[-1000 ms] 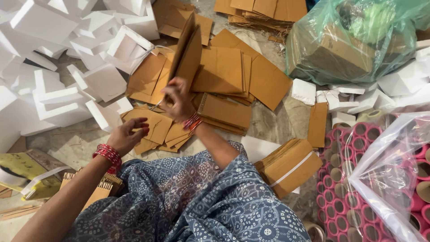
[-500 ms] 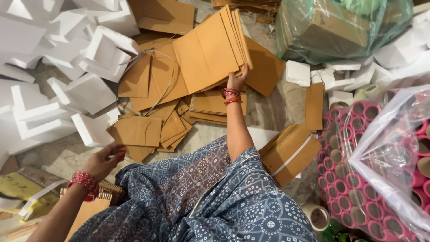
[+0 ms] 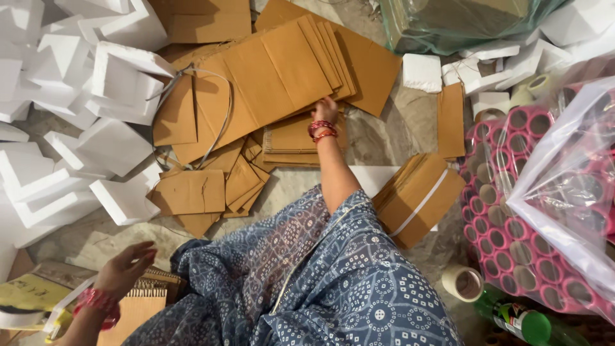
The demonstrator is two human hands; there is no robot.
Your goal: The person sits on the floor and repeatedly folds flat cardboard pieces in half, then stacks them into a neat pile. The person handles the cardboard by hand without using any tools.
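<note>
Proceeding from the left, white foam blocks (image 3: pixel 115 83) are noted heaped on the floor (image 3: pixel 384 138). The left hand (image 3: pixel 125 269) is held low above a flat brown card with corrugated edge (image 3: pixel 138 307), its fingers (image 3: pixel 142 251) loosely apart and clamped on nothing. Loose brown cardboard sheets (image 3: pixel 192 192) are spread beside the blue patterned garment (image 3: pixel 320 282). The right hand (image 3: pixel 325 110) is extended onto the fanned stack of flattened brown cardboard cartons (image 3: pixel 275 70), which lies on the floor ahead; whether its fingers are clamped cannot be told. A strapped bundle of brown cartons (image 3: pixel 416 198) lies just right of the arm. Pink-rimmed cardboard tubes (image 3: pixel 506 211) are packed at far right.
</note>
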